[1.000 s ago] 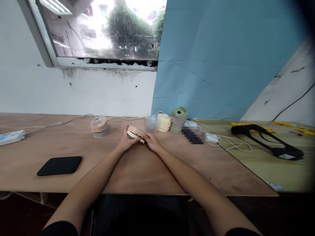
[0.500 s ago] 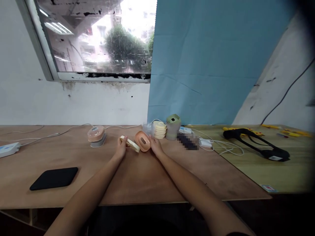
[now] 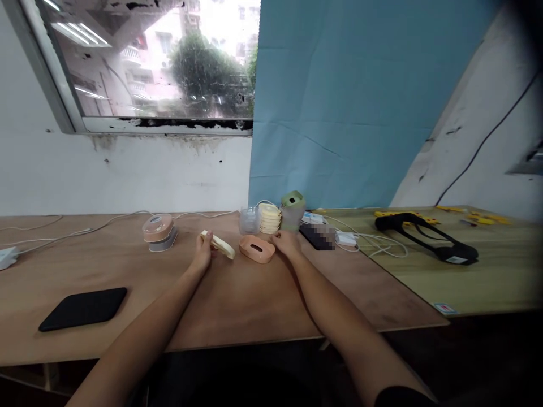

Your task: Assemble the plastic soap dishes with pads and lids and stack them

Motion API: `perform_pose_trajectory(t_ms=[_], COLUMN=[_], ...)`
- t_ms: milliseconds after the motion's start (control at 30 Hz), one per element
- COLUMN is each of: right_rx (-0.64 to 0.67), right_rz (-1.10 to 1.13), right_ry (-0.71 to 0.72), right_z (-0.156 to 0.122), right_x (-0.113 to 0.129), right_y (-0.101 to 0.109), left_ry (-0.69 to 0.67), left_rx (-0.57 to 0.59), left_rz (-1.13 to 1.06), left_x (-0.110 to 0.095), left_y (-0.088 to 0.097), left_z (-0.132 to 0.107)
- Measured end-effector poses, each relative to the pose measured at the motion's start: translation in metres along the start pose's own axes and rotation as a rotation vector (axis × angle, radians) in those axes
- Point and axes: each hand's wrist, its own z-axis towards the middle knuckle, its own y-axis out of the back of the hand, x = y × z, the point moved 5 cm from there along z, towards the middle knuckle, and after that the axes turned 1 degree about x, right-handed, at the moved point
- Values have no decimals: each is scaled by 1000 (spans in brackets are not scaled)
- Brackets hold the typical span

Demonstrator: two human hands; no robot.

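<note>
- Here's the cream piece [image 3: 222, 246], up at the middle of the brown table [image 3: 237, 305], tilted, its far end angled down to the right.
- The left hand [image 3: 202, 252] has it, thumb on the near face, pinching it by its left end.
- Right next to it, the orange piece [image 3: 263, 255] rests on the tabletop, a dark slot showing in its middle, just apart from the cream one.
- And the right hand [image 3: 288, 244]: fingertips just beside the orange piece's right end, in front of the pale yellow stack. Whether those fingers are pressed together, or touch anything, I cannot tell.
- Behind the orange piece, a tight row: clear containers [image 3: 249, 221], then the pale yellow stack [image 3: 270, 220], then a grey stack [image 3: 292, 219] with a green piece [image 3: 293, 198] on top.
- Over to the left, another orange piece [image 3: 158, 227] sits on a grey one [image 3: 163, 244].
- Nearer the front left edge lies a flat black case [image 3: 83, 309].
- Off to the right, a dark, partly blurred object [image 3: 311, 237], a white adapter [image 3: 346, 239] and looping white cables [image 3: 388, 249].
- Farther right, a black strapped item [image 3: 458, 252] lies on the lighter wooden surface [image 3: 418, 288].
</note>
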Motion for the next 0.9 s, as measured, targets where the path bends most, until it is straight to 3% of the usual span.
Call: perform_pose_trajectory(t_ms=[67, 167, 267, 400, 500, 633, 900], right_rx=[-73, -110, -43, 165, 226, 181, 205], right_rz=[-94, -144, -96, -103, -96, -49, -84], right_ry=[40, 273, 569, 854, 895, 865, 987], right_z=[-1, -13, -39, -73, -82, -82, -87], right_x=[8, 41, 83, 121, 127, 120, 122], right_y=[5, 2, -14, -40, -48, -45, -52], left_ry=[-7, -27, -17, 33, 57, 72, -36], left_rx=[4, 15, 3, -12, -27, -70, -110], left_rz=[13, 11, -15, -101, -134, -89, 39], left_x=[1, 2, 2, 1, 0, -1, -1], left_y=[1, 0, -2, -4, -3, 0, 6], left_z=[0, 0, 0, -1, -2, -3, 0])
